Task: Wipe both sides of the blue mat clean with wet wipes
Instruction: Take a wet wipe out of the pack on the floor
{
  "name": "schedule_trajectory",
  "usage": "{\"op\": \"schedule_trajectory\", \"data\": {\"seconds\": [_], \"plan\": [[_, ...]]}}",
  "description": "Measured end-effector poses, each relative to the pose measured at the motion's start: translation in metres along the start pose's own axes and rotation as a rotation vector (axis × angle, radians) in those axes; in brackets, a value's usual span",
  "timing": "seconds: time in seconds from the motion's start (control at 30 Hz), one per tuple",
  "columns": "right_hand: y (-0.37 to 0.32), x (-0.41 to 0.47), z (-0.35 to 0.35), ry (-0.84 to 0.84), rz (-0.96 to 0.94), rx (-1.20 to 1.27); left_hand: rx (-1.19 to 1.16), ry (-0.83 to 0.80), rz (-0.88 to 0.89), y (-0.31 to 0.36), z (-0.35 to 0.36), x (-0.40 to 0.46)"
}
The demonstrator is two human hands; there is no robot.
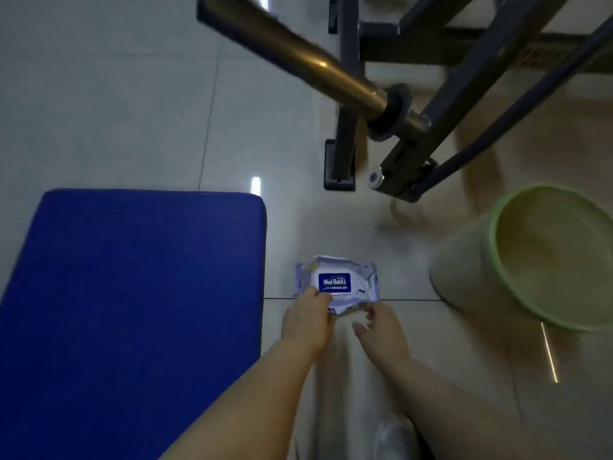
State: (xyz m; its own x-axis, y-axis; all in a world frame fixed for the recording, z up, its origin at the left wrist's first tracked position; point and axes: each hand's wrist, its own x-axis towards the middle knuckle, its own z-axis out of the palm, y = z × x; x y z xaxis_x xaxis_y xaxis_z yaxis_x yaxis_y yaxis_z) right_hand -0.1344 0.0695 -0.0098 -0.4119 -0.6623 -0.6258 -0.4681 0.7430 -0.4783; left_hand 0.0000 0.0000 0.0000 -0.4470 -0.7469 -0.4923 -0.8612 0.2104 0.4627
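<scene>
Both hands reach the wipes pack on the floor, just right of the mat.

The left hand (306, 322) pinches the soft, crinkly lavender plastic wet-wipe pack (336, 283) at its near corner; the right hand (381, 328) hovers, fingers loosely spread. Best to pin the pack and peel the glossy label flap. The flat, padded, round-cornered blue mat (132, 310) lies untouched.

A dim indoor view with a cool, grey-blue cast. The glossy tiled floor (132, 94) carries small bright streaks of reflected overhead light, one just past the blue mat (132, 293) and another near the green-rimmed bin (530, 260). A brass-coloured bar (298, 58) shows a soft glint and is smeared by motion blur. The whole picture is soft and slightly grainy. Wide-angle distortion bends the lines toward the edges. Shadows are faint and diffuse.
</scene>
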Motion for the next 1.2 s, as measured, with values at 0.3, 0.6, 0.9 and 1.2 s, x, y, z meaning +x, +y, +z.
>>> {"op": "schedule_trajectory", "data": {"seconds": [0.3, 0.6, 0.9, 1.2], "plan": [[0.043, 0.156, 0.051, -0.040, -0.229, -0.389, 0.340, 0.025, 0.299, -0.066, 0.078, 0.140], [0.061, 0.161, 0.046, -0.070, -0.297, -0.352, 0.533, 0.011, 0.216, -0.047, 0.098, 0.146], [0.059, 0.166, 0.046, -0.077, -0.319, -0.425, 0.289, -0.074, 0.264, -0.052, 0.073, 0.153], [0.046, 0.164, 0.048, 0.015, -0.420, -0.399, 0.008, 0.303, -0.049, -0.047, 0.047, 0.173]]}}
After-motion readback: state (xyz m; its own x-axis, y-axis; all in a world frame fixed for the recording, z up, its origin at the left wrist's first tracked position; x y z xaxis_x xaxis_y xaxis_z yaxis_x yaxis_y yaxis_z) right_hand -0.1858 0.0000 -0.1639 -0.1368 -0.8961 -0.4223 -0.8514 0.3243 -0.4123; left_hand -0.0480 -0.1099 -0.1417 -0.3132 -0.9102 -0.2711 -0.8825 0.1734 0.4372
